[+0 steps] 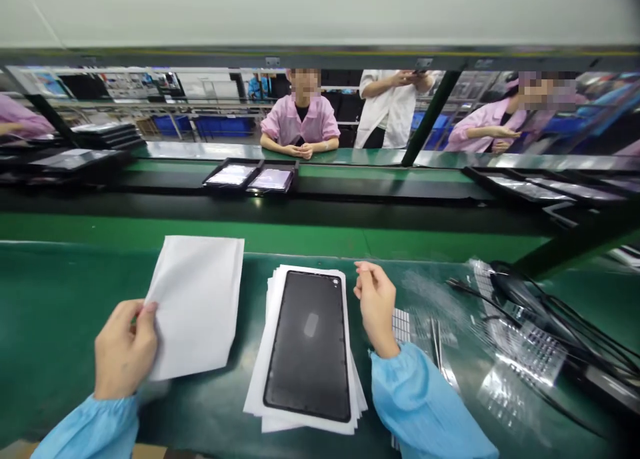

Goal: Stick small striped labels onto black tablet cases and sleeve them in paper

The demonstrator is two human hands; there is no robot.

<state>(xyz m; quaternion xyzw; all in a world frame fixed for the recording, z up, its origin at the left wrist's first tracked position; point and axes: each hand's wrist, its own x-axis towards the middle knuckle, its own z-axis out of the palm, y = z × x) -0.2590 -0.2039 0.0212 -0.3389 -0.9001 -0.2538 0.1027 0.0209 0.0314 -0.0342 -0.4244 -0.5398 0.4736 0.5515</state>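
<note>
My left hand [125, 347] pinches the left edge of a flat white foam sleeve [197, 305], holding it tilted above the green mat. Right of it, a black tablet back cover [310, 352] lies on a loose stack of similar white sleeves [256, 395]. The cover has a camera hole at its upper right and a pale rounded patch near the middle. Just beyond the cover's right side hovers my right hand [376, 305], apart from it. Its fingers are curled with the tips together; whatever is between them, if anything, is too small to make out.
At right lie metal tweezers [437, 345], clear sticker sheets [530, 342] and a black cabled device [520, 292]. Across the bench, black trays [250, 177] hold screens on a conveyor line [380, 185]. Co-workers sit and stand behind it. A green post [590, 235] slants at right.
</note>
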